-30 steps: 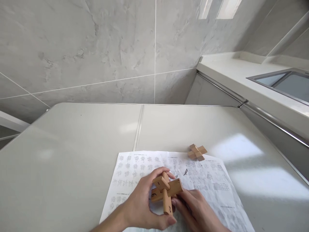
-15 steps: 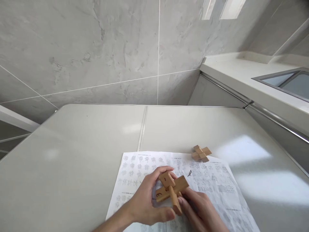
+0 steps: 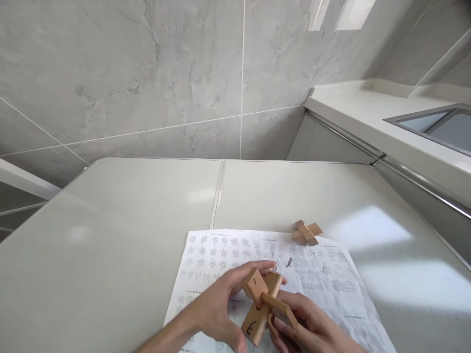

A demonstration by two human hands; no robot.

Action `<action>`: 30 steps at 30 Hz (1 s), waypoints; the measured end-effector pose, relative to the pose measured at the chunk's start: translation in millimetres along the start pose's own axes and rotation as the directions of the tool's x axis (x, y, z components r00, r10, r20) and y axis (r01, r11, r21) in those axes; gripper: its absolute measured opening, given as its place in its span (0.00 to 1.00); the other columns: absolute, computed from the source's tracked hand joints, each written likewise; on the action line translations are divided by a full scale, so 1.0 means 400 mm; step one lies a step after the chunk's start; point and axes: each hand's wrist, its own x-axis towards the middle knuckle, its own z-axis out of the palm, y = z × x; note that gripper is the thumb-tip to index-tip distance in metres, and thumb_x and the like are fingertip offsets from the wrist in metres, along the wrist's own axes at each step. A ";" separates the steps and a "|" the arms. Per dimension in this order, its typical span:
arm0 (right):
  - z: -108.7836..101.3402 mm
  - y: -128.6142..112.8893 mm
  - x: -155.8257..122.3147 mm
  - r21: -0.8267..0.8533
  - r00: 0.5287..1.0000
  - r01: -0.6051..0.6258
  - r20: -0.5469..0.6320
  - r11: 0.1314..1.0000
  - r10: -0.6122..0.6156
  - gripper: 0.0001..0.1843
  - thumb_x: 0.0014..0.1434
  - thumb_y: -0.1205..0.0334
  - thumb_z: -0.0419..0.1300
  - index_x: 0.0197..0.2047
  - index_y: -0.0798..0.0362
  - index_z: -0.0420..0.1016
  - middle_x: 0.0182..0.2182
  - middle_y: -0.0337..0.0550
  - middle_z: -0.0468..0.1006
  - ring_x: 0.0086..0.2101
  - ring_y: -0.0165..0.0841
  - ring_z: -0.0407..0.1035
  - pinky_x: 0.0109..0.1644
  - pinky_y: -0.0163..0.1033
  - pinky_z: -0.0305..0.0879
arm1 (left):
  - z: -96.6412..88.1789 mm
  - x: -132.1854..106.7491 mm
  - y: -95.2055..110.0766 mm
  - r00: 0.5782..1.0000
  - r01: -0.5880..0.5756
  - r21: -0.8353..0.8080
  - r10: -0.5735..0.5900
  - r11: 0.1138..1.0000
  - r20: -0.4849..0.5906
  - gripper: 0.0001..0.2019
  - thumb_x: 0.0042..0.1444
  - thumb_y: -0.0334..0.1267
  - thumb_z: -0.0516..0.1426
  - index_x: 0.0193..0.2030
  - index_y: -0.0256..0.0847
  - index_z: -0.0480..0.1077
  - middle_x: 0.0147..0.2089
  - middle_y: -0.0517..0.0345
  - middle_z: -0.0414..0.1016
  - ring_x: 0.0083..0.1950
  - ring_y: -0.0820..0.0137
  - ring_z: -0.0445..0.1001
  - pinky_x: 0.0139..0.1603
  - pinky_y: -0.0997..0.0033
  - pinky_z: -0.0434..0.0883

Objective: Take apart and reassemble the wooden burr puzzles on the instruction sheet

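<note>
A wooden interlocking puzzle [image 3: 263, 306] of crossed bars is held over the printed sheet [image 3: 206, 267]. Dark handwritten marks show on its bar ends, one like a 1 and one like a 3. My right hand [image 3: 307, 323] grips it from the lower right, thumb and fingers closed around its bars. On the other side, my left hand [image 3: 224, 299] curves around it with thumb and fingers spread apart. The left fingers reach behind the puzzle's far end; whether they touch it is hidden. A second, crossed wooden piece [image 3: 307, 233] lies at the sheet's far edge.
A white table [image 3: 110, 245] with a seam [image 3: 218, 196] across it carries the sheet. Beyond stands a grey tiled wall [image 3: 184, 73]. To the right runs a white counter [image 3: 353, 105] with a framed inset [image 3: 434, 125]. Glare falls on the table's right side.
The puzzle has turned in my right hand, so its bars point differently. My left thumb has drawn away from it towards the lower left, and the left fingers have opened wider.
</note>
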 end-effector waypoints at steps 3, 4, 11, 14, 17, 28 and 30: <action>0.005 -0.012 0.002 -0.014 1.000 -0.004 0.024 1.000 0.004 0.33 0.68 0.25 0.58 0.38 0.50 0.71 0.26 0.34 0.68 0.25 0.27 0.57 0.31 0.36 0.53 | -0.002 0.005 -0.010 0.999 -0.010 -0.006 0.010 1.000 0.041 0.67 0.28 0.65 0.81 0.77 0.49 0.65 0.67 0.39 0.77 0.71 0.35 0.73 0.75 0.31 0.63; 0.006 -0.016 0.002 -0.023 1.000 -0.003 0.028 1.000 0.003 0.34 0.67 0.24 0.58 0.36 0.50 0.70 0.26 0.34 0.68 0.25 0.28 0.56 0.31 0.36 0.53 | -0.003 0.005 -0.015 0.999 -0.010 -0.003 0.011 1.000 0.041 0.67 0.26 0.64 0.81 0.76 0.50 0.65 0.67 0.41 0.77 0.70 0.35 0.74 0.74 0.32 0.64; 0.005 -0.033 0.003 -0.054 1.000 -0.010 0.027 0.998 0.012 0.36 0.66 0.21 0.57 0.34 0.49 0.66 0.26 0.35 0.66 0.26 0.29 0.56 0.31 0.37 0.52 | -0.002 0.003 -0.024 1.000 0.016 0.061 -0.017 0.998 0.018 0.64 0.23 0.54 0.83 0.73 0.50 0.68 0.68 0.43 0.76 0.70 0.37 0.74 0.70 0.38 0.71; 0.008 -0.038 0.002 -0.071 1.000 0.010 0.027 0.997 -0.008 0.37 0.66 0.21 0.55 0.34 0.49 0.67 0.25 0.35 0.67 0.25 0.28 0.56 0.30 0.36 0.52 | 0.003 0.008 -0.012 1.000 -0.031 0.068 0.031 0.997 0.000 0.58 0.26 0.55 0.82 0.68 0.48 0.71 0.64 0.45 0.78 0.65 0.39 0.78 0.71 0.36 0.69; 0.011 -0.034 0.001 -0.067 1.000 -0.011 -0.018 0.998 0.009 0.37 0.66 0.20 0.56 0.35 0.50 0.69 0.25 0.36 0.68 0.25 0.28 0.57 0.31 0.36 0.53 | 0.006 0.011 -0.003 0.999 -0.044 0.067 0.044 0.997 0.003 0.56 0.27 0.57 0.81 0.67 0.46 0.72 0.61 0.46 0.79 0.62 0.41 0.80 0.69 0.35 0.70; -0.005 0.008 -0.008 0.080 1.000 0.003 -0.009 0.997 -0.003 0.29 0.68 0.32 0.66 0.44 0.53 0.76 0.32 0.42 0.79 0.32 0.32 0.72 0.36 0.35 0.63 | 0.008 0.008 -0.020 0.998 -0.053 0.085 0.054 0.995 -0.021 0.60 0.24 0.56 0.82 0.69 0.50 0.68 0.65 0.44 0.75 0.65 0.39 0.77 0.70 0.34 0.70; -0.006 0.011 -0.006 0.116 0.999 0.021 0.026 0.993 -0.024 0.27 0.70 0.35 0.65 0.44 0.53 0.75 0.29 0.40 0.78 0.27 0.30 0.68 0.33 0.34 0.60 | 0.008 0.010 -0.020 0.999 -0.049 0.092 0.050 0.995 -0.011 0.60 0.24 0.56 0.82 0.68 0.50 0.68 0.64 0.45 0.75 0.64 0.39 0.78 0.68 0.35 0.71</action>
